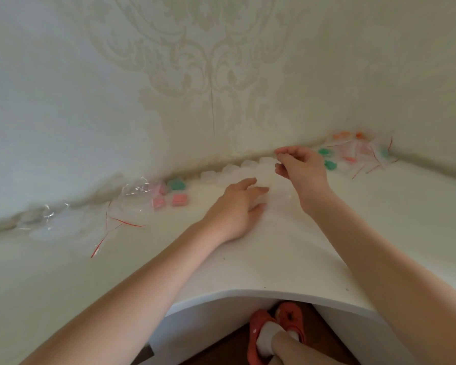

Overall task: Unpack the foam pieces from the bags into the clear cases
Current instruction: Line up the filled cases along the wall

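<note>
Right hand (302, 168) raised over the clear cases (248, 171), left hand (236, 208) flat beside them.

The right hand's fingertips are drawn together as if pinching something small, though blur hides whether a foam piece is held; the left hand lies relaxed with straight fingers resting on the white table (274, 259). The row of cases runs sideways just beyond the left fingertips and directly under the right, its long axis along the wall, so the right hand is nearer. Bags (366, 151) with green and orange foam pieces (329, 164) lie just right of the right hand; more pink pieces (179, 199) lie left of the left hand.
</note>
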Action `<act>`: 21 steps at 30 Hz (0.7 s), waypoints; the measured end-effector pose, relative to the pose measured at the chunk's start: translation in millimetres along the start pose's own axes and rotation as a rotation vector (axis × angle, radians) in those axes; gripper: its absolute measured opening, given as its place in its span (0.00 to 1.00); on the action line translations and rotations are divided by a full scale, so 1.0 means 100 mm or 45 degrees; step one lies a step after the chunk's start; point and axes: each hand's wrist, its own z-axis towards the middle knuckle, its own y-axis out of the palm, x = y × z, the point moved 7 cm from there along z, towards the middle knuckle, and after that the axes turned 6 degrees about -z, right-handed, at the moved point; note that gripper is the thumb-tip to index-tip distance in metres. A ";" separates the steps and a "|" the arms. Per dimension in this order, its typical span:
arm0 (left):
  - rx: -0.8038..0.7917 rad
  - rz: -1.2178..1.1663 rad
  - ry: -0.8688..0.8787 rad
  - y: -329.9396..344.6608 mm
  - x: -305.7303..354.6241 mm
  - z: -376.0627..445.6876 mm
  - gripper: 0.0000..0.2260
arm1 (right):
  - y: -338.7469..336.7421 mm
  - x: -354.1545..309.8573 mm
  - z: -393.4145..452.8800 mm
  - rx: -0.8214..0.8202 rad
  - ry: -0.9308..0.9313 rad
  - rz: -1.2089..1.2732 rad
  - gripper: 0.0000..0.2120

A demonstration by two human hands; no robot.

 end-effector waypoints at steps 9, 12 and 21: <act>0.164 -0.105 -0.124 -0.10 -0.13 0.05 0.19 | 0.07 -0.04 -0.07 -0.057 -0.119 -0.319 0.11; 0.302 -0.174 -0.108 -0.20 -0.11 0.02 0.18 | 0.14 -0.09 -0.13 -0.134 -0.183 -0.475 0.14; 0.592 -0.168 0.134 -0.40 0.07 -0.04 0.17 | 0.29 -0.13 -0.29 -0.291 -0.251 -0.747 0.18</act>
